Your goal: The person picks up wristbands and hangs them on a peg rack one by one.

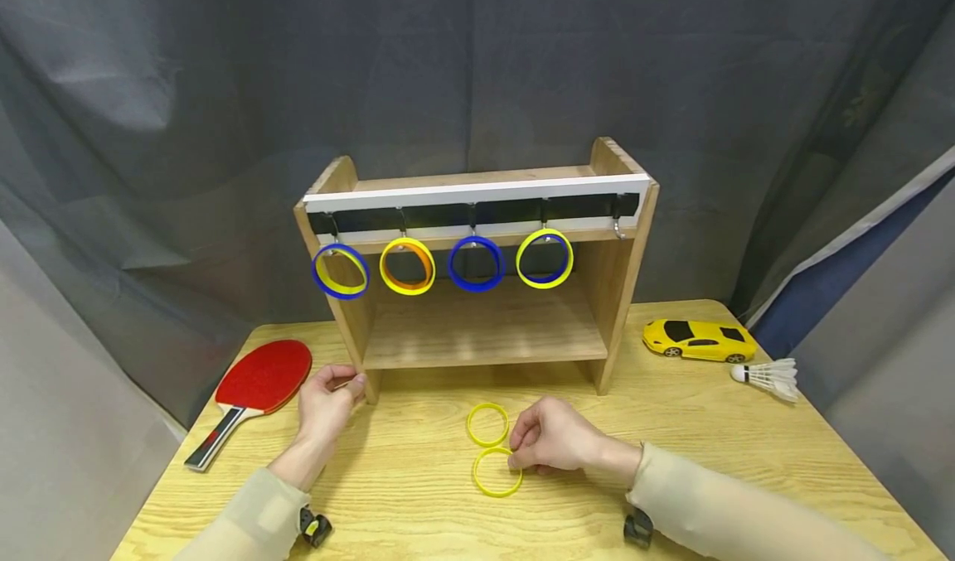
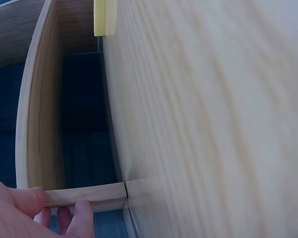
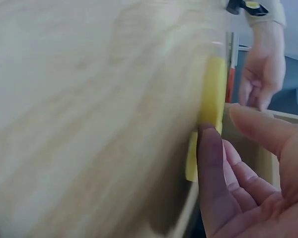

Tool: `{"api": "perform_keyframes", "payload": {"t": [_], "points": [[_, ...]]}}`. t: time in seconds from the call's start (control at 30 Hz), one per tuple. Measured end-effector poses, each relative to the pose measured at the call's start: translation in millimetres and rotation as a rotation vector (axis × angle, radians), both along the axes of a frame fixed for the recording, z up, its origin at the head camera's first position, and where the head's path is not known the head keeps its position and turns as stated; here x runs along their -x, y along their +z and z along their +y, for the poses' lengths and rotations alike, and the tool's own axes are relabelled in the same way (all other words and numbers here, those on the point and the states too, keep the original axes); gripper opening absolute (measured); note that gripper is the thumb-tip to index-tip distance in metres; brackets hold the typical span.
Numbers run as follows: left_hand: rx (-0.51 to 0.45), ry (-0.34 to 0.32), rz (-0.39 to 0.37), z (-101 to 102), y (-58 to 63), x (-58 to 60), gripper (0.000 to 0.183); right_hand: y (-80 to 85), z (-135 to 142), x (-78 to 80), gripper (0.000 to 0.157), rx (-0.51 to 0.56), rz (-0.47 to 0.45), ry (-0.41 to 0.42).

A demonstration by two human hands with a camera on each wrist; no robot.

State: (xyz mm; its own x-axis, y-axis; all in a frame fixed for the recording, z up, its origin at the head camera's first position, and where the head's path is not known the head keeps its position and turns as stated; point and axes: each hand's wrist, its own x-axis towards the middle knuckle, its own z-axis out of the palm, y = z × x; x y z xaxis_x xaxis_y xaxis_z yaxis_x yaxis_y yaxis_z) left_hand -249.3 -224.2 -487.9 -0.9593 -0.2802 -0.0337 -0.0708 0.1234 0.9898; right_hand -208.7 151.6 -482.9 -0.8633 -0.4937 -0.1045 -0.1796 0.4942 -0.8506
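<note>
A wooden shelf (image 1: 485,329) stands on the table, with colored rings on hooks along its front. My left hand (image 1: 328,403) grips the foot of its left side panel (image 2: 87,195), thumb on one side and fingers on the other. On the table before the shelf lie two thin yellow rings, a farther ring (image 1: 469,425) and a nearer ring (image 1: 478,481), edge to edge. At the right edge of the nearer one is my right hand (image 1: 555,437), one fingertip overlapping its rim. In the right wrist view, the thumb and forefinger of this hand (image 3: 248,198) stand apart.
From left to right hang a blue ring (image 1: 317,282), a yellow ring (image 1: 384,277), another blue ring (image 1: 452,273) and another yellow ring (image 1: 520,269); the rightmost hook (image 1: 618,228) is bare. A red table tennis paddle (image 1: 264,374) lies left; a yellow toy car (image 1: 700,341) and a shuttlecock (image 1: 768,377) lie right.
</note>
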Motion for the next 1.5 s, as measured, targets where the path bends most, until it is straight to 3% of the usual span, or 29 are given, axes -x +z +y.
{"api": "perform_keyframes", "payload": {"t": [0.2,0.7,0.97,1.3,1.5], "points": [[0.001,0.0,0.0,-0.2,0.6,-1.4,0.025,-7.1,-5.7,-0.5,0.017,-0.042,0.029,0.005],[-0.009,0.003,0.003,-0.4,-0.3,-2.0,0.024,-8.4,-7.5,-2.7,0.018,-0.033,0.058,0.016],[0.002,-0.002,0.002,-0.9,-1.1,-1.3,0.026,7.6,-0.9,-7.8,0.017,-0.009,0.014,-0.013],[0.016,-0.002,0.001,-0.1,1.0,-1.9,0.025,34.7,20.1,-8.1,0.015,0.072,0.026,0.004],[0.004,-0.003,0.002,0.1,2.4,-2.1,0.025,51.9,33.5,-12.3,0.014,0.064,0.073,-0.007]]}}
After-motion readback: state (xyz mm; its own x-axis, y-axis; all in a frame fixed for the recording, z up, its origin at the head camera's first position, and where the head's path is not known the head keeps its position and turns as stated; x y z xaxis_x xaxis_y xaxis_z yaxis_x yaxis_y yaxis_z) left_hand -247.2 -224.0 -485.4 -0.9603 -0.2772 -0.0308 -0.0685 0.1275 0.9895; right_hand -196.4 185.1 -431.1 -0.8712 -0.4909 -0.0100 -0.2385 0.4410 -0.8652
